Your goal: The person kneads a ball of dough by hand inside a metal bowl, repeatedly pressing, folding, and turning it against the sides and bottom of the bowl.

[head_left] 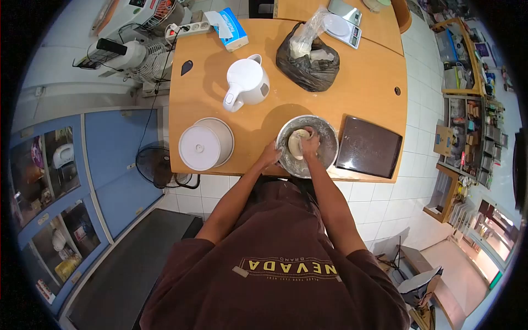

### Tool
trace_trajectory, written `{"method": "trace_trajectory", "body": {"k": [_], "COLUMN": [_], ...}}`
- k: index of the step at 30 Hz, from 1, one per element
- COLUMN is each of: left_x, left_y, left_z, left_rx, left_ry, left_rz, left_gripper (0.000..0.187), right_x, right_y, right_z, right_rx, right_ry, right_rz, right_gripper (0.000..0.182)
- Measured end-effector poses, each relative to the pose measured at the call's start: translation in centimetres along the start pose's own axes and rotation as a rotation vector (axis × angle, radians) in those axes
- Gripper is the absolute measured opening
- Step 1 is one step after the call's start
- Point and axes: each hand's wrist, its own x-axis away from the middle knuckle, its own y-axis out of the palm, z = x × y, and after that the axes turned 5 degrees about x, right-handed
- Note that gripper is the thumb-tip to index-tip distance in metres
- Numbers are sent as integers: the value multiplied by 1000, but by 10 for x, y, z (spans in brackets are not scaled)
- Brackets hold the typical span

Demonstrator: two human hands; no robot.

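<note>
A metal mixing bowl (329, 127) stands at the front edge of the wooden table, its inside smeared with pale flour. In it lies a lump of pale dough (297, 144). My right hand (309, 143) is inside the bowl, its fingers curled round the right side of the dough. At the bowl's left rim is my left hand (271, 153), gripping the edge, with some fingers hidden. Right of the bowl lies a dark rectangular baking tray (369, 147).
On the table (258, 135) stand a white lidded container (201, 146), a white electric kettle (246, 80), a black plastic bag (308, 71), a kitchen scale (342, 30) and a tissue box (234, 36). A black fan (157, 165) is beside the table's left edge.
</note>
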Motion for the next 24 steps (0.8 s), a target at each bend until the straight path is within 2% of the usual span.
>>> {"method": "trace_trajectory", "body": {"k": [2, 5, 6, 8, 11, 14, 17, 20, 23, 24], "left_x": [10, -1, -6, -1, 0, -13, -9, -9, -7, -5], "left_y": [0, 1, 3, 4, 4, 1, 1, 1, -1, -2], "left_z": [25, 8, -2, 14, 21, -8, -3, -4, -4, -3], "left_rx": [53, 213, 281, 284, 197, 68, 25, -20, -45, -50], "left_ry": [-34, -81, -96, -162, -177, -125, -61, 13, 98, 130], "left_rz": [14, 26, 30, 63, 79, 59, 84, 112, 126, 129], "left_gripper": [55, 54, 54, 53, 49, 50, 50, 51, 53, 53], "right_x": [9, 23, 29, 41, 47, 56, 78, 103, 100, 96], "right_y": [-19, -41, -51, -70, -51, -62, -54, -62, -40, -35], "right_z": [-22, -44, -54, -71, -25, -41, -34, -72, -60, -59], "right_rx": [200, 275, 328, 433, 470, 140, 387, 692, 639, 641], "right_ry": [-84, -48, -88, -168, -510, -303, -471, -279, -189, -166], "right_rz": [110, 27, 1, -54, 22, -375, -210, -357, -372, -382], "right_gripper": [53, 53, 57, 66, 71, 77, 75, 76, 73, 80]}}
